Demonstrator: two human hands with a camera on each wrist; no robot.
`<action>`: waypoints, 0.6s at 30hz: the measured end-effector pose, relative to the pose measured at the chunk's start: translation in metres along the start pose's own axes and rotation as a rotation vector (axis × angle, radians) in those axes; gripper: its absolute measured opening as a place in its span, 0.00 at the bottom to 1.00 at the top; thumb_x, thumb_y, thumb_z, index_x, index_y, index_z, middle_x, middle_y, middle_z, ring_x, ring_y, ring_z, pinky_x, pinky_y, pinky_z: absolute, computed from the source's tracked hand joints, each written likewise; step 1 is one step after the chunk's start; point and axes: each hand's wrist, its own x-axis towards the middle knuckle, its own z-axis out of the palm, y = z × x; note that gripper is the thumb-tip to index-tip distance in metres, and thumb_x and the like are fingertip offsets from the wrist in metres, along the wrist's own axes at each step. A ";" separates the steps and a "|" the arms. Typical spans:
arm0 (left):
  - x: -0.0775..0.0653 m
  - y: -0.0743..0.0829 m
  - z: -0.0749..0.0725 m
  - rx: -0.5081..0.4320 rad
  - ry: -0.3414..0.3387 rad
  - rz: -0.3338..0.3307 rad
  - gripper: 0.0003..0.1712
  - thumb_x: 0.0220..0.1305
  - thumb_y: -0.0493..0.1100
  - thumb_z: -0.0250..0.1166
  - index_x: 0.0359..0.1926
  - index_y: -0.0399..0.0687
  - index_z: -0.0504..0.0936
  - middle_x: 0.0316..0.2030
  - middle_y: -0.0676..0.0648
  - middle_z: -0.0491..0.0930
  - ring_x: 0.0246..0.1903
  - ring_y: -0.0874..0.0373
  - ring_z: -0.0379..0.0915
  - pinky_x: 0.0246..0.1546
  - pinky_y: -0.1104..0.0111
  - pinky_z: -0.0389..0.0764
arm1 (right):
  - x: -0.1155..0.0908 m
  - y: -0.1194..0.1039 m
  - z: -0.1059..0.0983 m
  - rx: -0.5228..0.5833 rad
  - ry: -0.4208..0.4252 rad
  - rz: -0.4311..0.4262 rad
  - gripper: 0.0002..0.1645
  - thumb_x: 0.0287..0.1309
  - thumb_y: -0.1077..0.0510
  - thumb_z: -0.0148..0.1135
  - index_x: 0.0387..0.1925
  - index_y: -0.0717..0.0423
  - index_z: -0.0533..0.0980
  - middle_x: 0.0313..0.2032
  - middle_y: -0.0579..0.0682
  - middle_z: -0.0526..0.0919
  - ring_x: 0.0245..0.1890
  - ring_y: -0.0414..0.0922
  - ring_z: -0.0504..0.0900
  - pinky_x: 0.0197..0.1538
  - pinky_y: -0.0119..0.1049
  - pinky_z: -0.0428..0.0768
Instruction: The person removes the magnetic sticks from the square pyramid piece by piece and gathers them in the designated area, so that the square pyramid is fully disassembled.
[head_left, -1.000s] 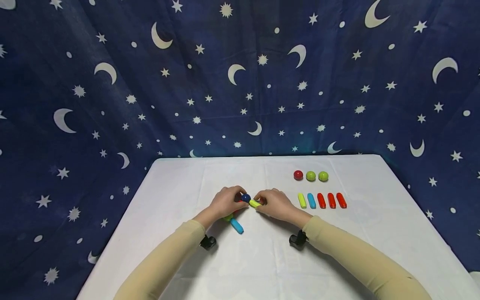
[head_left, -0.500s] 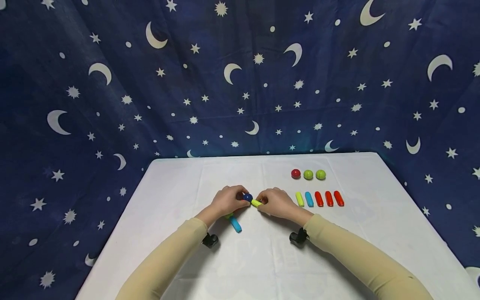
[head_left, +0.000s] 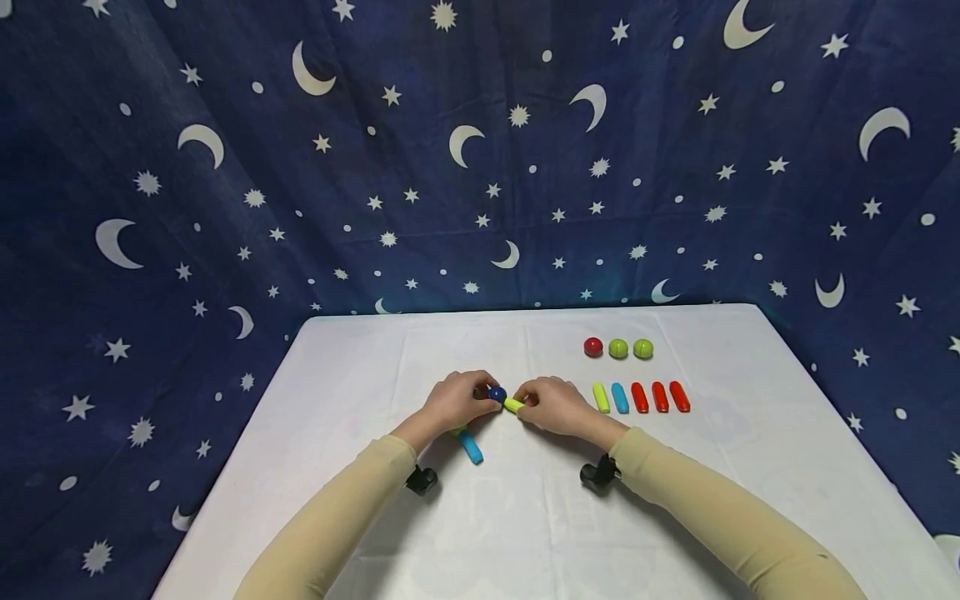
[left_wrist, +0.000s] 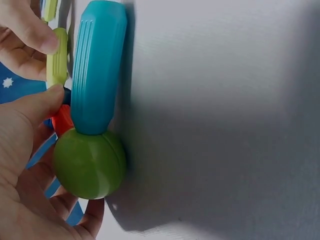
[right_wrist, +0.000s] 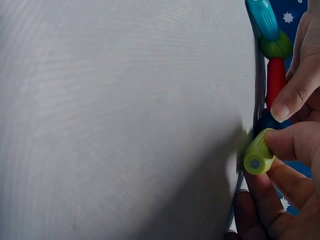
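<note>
My left hand (head_left: 453,400) pinches a dark blue ball (head_left: 497,394) just above the tabletop's middle. My right hand (head_left: 557,406) grips a short yellow-green rod (right_wrist: 259,150) between thumb and fingers; its near end touches the ball, and a small grey disc shows in its other end. From the blue ball a red rod (right_wrist: 276,82) runs under my left hand to a green ball (left_wrist: 90,162). A light blue rod (left_wrist: 100,65) joins that green ball and points toward the front of the table. In the head view my left hand hides the red rod.
On the white-clothed table (head_left: 360,358), a red ball (head_left: 593,347) and two green balls, one being the left green ball (head_left: 618,348), stand back right. Before them lie a yellow-green rod (head_left: 601,397), a blue rod (head_left: 619,397) and several red rods (head_left: 660,397). A starry curtain (head_left: 420,150) hangs behind.
My left hand has shifted slightly right with the blue ball, and the red rod, partly visible before, is now covered in the head view. The right hand keeps its grip on the yellow-green rod.
</note>
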 end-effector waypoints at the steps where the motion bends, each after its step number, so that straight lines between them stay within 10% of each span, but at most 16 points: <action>1: 0.000 0.000 0.000 0.000 -0.001 0.002 0.21 0.65 0.56 0.72 0.56 0.58 0.84 0.42 0.55 0.83 0.44 0.56 0.76 0.45 0.57 0.76 | 0.000 0.001 -0.001 0.002 -0.005 -0.006 0.12 0.61 0.52 0.70 0.46 0.49 0.86 0.28 0.42 0.77 0.33 0.43 0.73 0.43 0.43 0.66; 18: -0.002 0.000 0.001 -0.018 0.005 -0.002 0.21 0.66 0.56 0.71 0.57 0.57 0.84 0.44 0.54 0.84 0.45 0.54 0.76 0.46 0.55 0.76 | -0.032 0.017 -0.038 0.264 0.008 -0.091 0.11 0.67 0.56 0.66 0.49 0.51 0.83 0.38 0.44 0.82 0.40 0.45 0.77 0.45 0.42 0.76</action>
